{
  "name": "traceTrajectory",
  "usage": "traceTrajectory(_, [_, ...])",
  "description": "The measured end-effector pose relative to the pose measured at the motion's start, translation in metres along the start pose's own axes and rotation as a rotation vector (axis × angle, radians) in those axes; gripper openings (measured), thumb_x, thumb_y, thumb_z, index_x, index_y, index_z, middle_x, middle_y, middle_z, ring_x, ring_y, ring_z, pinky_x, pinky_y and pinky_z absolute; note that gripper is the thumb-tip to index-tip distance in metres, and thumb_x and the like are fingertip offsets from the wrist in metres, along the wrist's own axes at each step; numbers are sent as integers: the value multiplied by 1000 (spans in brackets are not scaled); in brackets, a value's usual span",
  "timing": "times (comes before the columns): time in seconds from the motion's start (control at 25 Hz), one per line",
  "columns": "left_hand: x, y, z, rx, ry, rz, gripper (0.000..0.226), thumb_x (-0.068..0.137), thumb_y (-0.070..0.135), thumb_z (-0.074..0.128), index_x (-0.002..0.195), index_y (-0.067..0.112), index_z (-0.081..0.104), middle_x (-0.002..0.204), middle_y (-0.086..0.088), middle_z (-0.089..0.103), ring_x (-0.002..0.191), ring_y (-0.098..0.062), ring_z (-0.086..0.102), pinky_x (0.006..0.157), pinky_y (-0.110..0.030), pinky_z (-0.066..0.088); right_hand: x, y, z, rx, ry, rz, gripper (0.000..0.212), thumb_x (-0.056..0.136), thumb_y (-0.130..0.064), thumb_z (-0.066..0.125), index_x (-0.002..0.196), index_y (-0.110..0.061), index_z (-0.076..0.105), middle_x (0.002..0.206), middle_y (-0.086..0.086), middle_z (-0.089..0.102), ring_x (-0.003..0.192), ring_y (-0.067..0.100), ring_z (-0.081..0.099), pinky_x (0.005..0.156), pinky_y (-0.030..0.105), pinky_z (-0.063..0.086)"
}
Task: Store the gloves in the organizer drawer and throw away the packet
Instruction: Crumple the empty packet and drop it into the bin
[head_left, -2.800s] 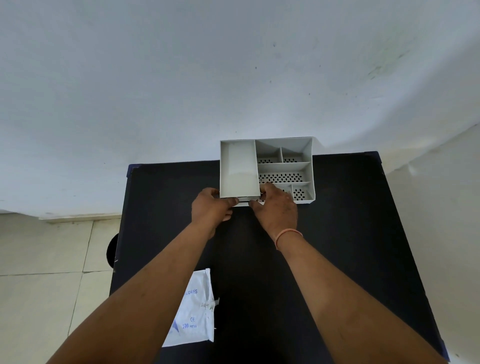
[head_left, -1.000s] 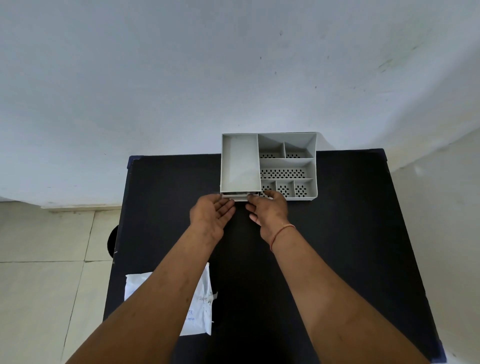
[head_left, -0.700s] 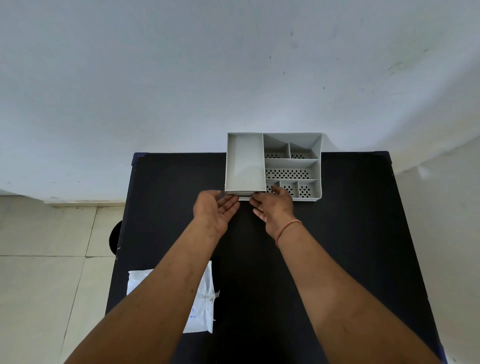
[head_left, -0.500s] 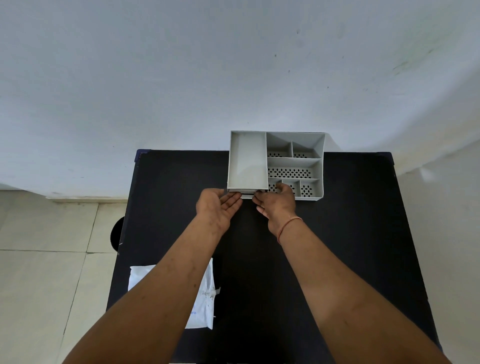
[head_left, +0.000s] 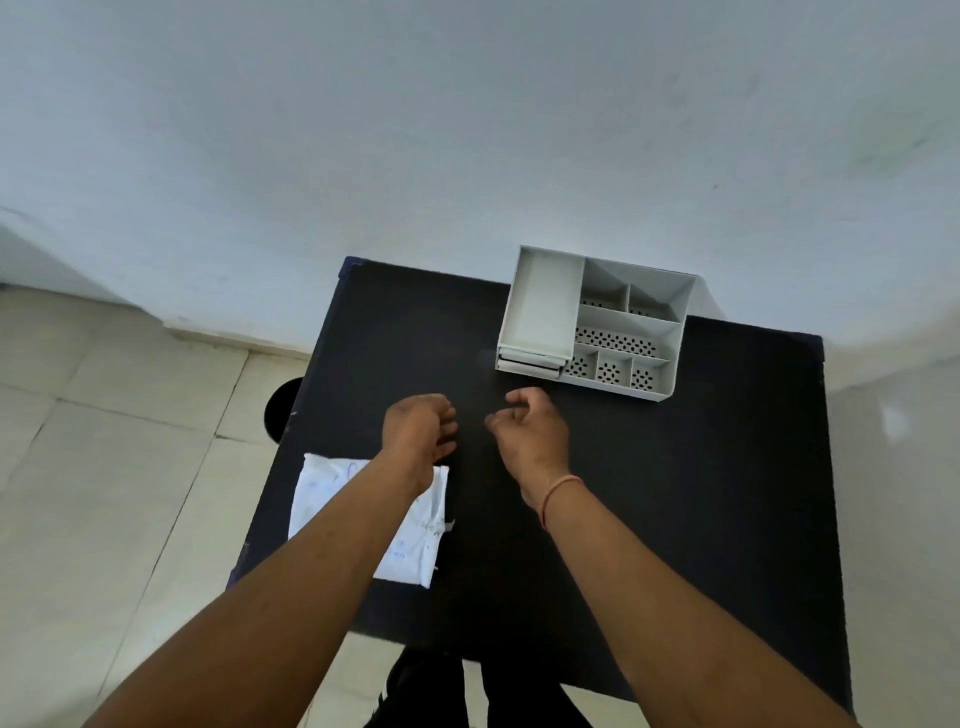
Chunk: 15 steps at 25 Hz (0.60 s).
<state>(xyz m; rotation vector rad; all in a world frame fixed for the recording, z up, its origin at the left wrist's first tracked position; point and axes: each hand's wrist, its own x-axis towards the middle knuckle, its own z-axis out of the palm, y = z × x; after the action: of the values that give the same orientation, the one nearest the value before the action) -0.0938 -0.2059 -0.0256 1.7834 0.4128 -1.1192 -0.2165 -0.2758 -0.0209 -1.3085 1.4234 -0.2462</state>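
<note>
A grey desk organizer (head_left: 626, 325) with several compartments stands at the far side of the black table (head_left: 649, 493). Its small drawer (head_left: 530, 362) sits at the lower left front and looks pushed in. A white glove packet (head_left: 332, 499) with blue print lies near the table's left edge, partly hidden under my left forearm. My left hand (head_left: 418, 428) and my right hand (head_left: 530, 431) hover over the table a short way in front of the organizer, fingers loosely curled, holding nothing and touching nothing.
A white wall rises right behind the table. Beige floor tiles lie to the left. A dark round object (head_left: 280, 410) shows on the floor beside the table's left edge. My dark-clad legs (head_left: 467, 691) are visible below the table's near edge.
Both hands have left the drawer front and pulled back toward me. The view has shifted, so the organizer now appears further right and the packet shows more fully.
</note>
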Motion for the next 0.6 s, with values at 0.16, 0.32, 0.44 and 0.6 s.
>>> traceTrajectory(0.16, [8, -32, -61, 85, 203, 128, 12, 99, 17, 64, 106, 21, 74, 112, -7, 75, 107, -26, 72, 97, -46, 61, -15, 13, 44, -175, -196, -70, 37, 87, -15, 74, 122, -21, 65, 105, -1, 72, 91, 11, 69, 86, 30, 60])
traceTrajectory(0.32, [20, -74, -106, 465, 321, 246, 39, 95, 20, 67, 134, 25, 70, 118, -4, 73, 87, -15, 65, 84, -34, 54, -16, 32, 80, -521, -296, -158, 55, 84, -16, 74, 137, -22, 58, 135, 7, 60, 119, 25, 64, 100, 38, 57])
traceTrajectory(0.44, [25, -99, -118, 498, 268, 184, 56, 94, 15, 69, 147, 26, 60, 137, -9, 69, 105, -27, 68, 86, -36, 57, -22, 51, 102, -705, -417, -123, 67, 81, -21, 80, 142, -22, 52, 139, 10, 56, 125, 31, 61, 102, 43, 56])
traceTrajectory(0.6, [29, -117, -136, 306, 164, 198, 55, 100, 2, 54, 149, 25, 58, 142, -4, 68, 115, -28, 70, 85, -31, 58, -34, 77, 129, -595, -528, -31, 63, 83, -20, 80, 140, -20, 54, 137, 6, 62, 122, 29, 64, 97, 36, 55])
